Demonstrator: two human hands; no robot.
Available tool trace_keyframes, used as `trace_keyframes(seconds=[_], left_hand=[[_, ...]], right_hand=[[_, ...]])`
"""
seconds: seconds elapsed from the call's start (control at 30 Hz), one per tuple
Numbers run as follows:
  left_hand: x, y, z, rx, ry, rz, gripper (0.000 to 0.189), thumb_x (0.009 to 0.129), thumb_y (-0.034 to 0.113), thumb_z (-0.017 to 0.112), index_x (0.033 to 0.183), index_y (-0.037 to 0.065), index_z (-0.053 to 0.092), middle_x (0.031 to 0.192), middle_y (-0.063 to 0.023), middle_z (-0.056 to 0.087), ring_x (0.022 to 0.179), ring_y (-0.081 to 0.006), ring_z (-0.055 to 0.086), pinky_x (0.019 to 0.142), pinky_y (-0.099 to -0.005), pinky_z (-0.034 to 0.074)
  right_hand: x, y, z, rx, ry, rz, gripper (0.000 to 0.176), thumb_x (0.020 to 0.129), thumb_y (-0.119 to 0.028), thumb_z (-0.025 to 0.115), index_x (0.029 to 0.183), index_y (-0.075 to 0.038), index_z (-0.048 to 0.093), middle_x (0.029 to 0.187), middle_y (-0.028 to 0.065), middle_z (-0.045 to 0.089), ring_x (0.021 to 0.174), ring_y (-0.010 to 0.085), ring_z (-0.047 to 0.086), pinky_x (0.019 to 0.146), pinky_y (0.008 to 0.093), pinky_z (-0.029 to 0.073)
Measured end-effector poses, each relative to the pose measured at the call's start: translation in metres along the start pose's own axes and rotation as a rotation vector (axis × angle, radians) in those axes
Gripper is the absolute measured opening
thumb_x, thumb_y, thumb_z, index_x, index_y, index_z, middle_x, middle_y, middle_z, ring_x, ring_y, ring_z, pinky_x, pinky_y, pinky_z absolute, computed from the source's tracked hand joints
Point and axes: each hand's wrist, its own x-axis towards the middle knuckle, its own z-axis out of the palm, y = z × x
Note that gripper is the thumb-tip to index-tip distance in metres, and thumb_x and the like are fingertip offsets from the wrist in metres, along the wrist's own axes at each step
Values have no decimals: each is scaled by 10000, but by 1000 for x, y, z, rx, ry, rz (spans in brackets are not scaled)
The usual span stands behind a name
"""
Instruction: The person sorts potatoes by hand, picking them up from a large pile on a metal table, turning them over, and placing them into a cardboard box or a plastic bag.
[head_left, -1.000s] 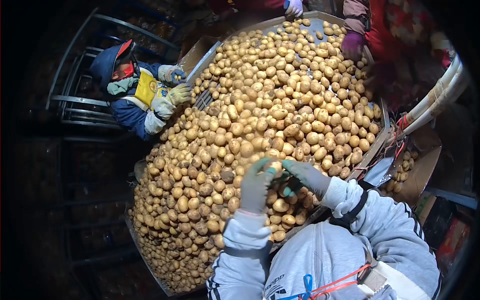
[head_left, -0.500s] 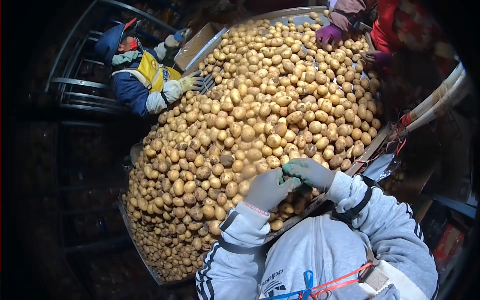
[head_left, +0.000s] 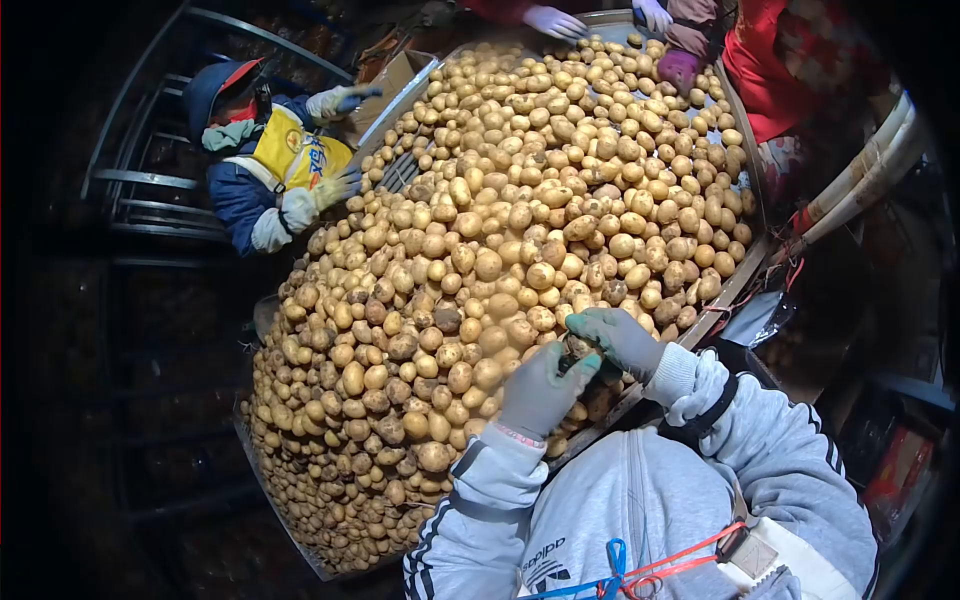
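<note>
My left hand [head_left: 543, 388], in a grey glove with green fingertips, is closed at the near edge of a big heap of potatoes [head_left: 450, 260]. Close against it, my right hand [head_left: 618, 341], gloved alike, curls its fingers toward the same spot. Between the two hands shows a dark, soil-stained potato [head_left: 577, 350], partly hidden by the fingers. Loose potatoes lie just below and beyond both hands.
A wooden-edged table [head_left: 715, 310] bears the heap. On the left a person in a yellow apron [head_left: 293, 150] works by a slatted grate [head_left: 400, 172] and a cardboard box [head_left: 395, 85]. Other people's gloved hands [head_left: 680, 70] reach in at the far end. White poles [head_left: 865, 170] stand at right.
My hands have parted slightly, and the dark potato between them now shows. The person at left has raised an arm and leaned back. More gloved hands have appeared at the far end.
</note>
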Motion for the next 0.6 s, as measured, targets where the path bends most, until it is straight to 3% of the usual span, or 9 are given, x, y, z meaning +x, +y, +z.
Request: trace_keyframes(seconds=[0.03, 0.07, 0.17, 0.37, 0.5, 0.6], left_hand=[[-2, 0, 1, 37, 27, 15, 416, 981, 390, 737, 911, -11, 651, 794, -191, 673, 709, -305, 660, 691, -434, 524], [0, 6, -3, -9, -61, -120, 450, 964, 430, 748, 918, -5, 641, 844, -226, 691, 760, -388, 679, 706, -470, 524], [0, -2, 6, 99, 1, -136, 455, 918, 503, 764, 880, 58, 679, 844, -222, 723, 829, -431, 720, 709, -520, 555], [-6, 8, 20, 288, 25, -72, 291, 952, 342, 689, 889, 58, 692, 807, -224, 694, 771, -421, 695, 684, -502, 533], [-4, 5, 21, 185, -16, -50, 251, 959, 309, 676, 947, 64, 732, 816, -203, 705, 748, -349, 707, 694, -449, 553], [-1, -5, 9, -233, -42, 49, 260, 975, 287, 693, 962, 28, 710, 800, -166, 716, 682, -300, 692, 683, -416, 559]], right_hand=[[1, 3, 1, -19, 9, -23, 340, 1064, -350, 679, 880, -65, 697, 766, -62, 588, 718, 51, 471, 633, 250, 406], [2, 5, 2, -29, 9, -36, 340, 1064, -351, 674, 885, -63, 696, 767, -60, 586, 721, 56, 474, 637, 254, 409], [3, 9, 3, -32, 29, -56, 352, 1064, -359, 660, 889, -56, 688, 774, -51, 585, 727, 70, 484, 649, 266, 422], [2, 25, 9, -162, 74, -64, 396, 1060, -409, 650, 897, -49, 669, 807, -36, 606, 736, 93, 516, 680, 301, 464], [-4, 13, 7, 1, 32, 24, 373, 1054, -420, 660, 937, -66, 672, 820, -40, 606, 735, 104, 519, 688, 320, 476], [-4, -1, -5, 133, 4, 9, 328, 1040, -394, 687, 975, -73, 677, 837, -37, 614, 738, 97, 532, 684, 305, 484]])
